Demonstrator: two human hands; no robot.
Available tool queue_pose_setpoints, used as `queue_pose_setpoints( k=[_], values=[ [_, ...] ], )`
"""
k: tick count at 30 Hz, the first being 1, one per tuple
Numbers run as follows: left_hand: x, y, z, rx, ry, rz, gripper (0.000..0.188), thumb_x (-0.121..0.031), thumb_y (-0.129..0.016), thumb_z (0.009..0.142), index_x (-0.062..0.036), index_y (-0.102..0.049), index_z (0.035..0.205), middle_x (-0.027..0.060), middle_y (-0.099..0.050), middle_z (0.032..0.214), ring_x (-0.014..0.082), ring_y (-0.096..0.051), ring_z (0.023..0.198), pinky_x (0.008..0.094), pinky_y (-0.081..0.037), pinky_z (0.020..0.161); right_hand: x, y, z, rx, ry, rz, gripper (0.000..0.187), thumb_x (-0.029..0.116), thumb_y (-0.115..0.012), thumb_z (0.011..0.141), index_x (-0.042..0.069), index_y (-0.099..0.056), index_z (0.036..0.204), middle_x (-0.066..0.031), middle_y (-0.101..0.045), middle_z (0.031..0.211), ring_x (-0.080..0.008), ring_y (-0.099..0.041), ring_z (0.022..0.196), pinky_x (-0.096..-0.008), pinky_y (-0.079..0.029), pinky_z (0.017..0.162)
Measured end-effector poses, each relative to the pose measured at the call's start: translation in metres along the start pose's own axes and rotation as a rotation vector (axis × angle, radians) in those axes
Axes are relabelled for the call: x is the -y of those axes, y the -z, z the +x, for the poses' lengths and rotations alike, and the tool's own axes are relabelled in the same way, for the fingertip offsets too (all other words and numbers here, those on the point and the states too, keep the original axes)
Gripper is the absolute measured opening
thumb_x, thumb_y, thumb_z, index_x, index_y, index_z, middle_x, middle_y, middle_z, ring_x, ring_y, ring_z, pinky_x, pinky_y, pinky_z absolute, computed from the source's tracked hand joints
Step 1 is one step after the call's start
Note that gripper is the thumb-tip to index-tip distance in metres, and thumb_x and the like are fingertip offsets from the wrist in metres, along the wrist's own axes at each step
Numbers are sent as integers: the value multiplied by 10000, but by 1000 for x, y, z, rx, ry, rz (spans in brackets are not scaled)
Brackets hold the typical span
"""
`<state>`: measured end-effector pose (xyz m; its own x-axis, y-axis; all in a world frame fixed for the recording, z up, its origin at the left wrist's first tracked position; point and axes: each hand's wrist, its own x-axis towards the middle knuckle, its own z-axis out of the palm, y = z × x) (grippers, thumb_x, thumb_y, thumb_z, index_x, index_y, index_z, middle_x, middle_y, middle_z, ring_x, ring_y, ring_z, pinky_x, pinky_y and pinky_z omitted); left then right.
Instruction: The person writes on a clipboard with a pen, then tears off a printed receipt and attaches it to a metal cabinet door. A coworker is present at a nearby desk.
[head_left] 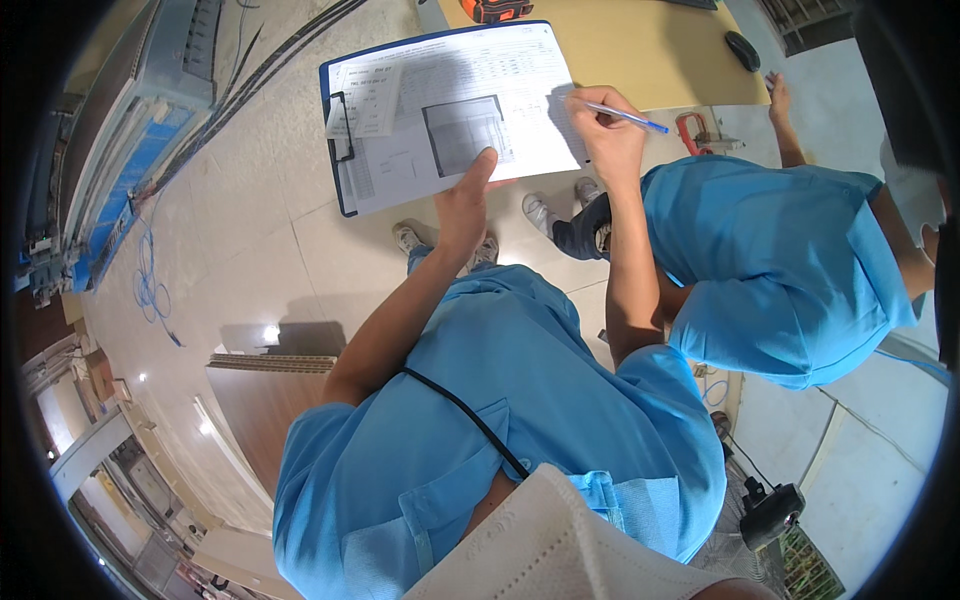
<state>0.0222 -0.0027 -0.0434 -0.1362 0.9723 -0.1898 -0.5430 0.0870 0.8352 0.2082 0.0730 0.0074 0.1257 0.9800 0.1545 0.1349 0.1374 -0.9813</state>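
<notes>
My left hand (466, 203) grips the near edge of a blue clipboard (338, 185), thumb on top and the other fingers hidden beneath. White printed sheets (400, 160) with tables and a drawing lie on the board, and a smaller slip (372, 100) sits under its black clip (343, 125) at the left end. A white pen with a blue end (635, 119) is pinched in my right hand (608, 122). The pen's writing end is over the right edge of the paper, near my fingers; whether it touches the sheet I cannot tell.
Right beside me stands a co-worker in a blue shirt (770, 255), one hand (778, 95) by a yellowish tabletop (660, 60). On that table lie a black computer mouse (742, 50) and an orange-black tool (495, 10). A machine with blue panels (150, 150) stands left; wooden panels (270, 400) lie lower left.
</notes>
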Motion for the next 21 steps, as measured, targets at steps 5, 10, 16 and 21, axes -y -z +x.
queue_pose_setpoints(
  k=[5,10,16,21],
  values=[
    [-4,-5,-1,8,-23,-11,329,-59,-641,989,72,-576,1284,149,-649,1213,256,-695,1054,425,-648,847,-8,1,3,67,-17,-24,111,45,-729,884,-29,-728,968,1,-662,778,-59,-567,716,-230,-463,639],
    [-8,-8,-1,-18,3,-9,350,-63,-650,982,66,-567,1296,149,-653,1217,251,-698,1050,398,-646,840,-8,2,4,67,-17,-24,107,43,-730,887,-30,-727,964,-1,-666,791,-59,-574,728,-232,-471,650],
    [-11,-12,-4,-37,20,-30,364,-67,-660,973,64,-562,1298,151,-655,1206,248,-700,1048,383,-649,828,-8,4,3,37,-21,6,100,51,-735,881,-17,-729,953,12,-648,784,-51,-553,718,-233,-462,643],
    [-14,-12,-6,-48,18,-14,350,-60,-663,966,62,-571,1280,141,-655,1184,247,-701,1036,388,-656,817,-13,3,4,102,36,-94,114,70,-733,859,-11,-723,939,16,-641,770,-50,-546,705,-236,-452,630]
  ],
)
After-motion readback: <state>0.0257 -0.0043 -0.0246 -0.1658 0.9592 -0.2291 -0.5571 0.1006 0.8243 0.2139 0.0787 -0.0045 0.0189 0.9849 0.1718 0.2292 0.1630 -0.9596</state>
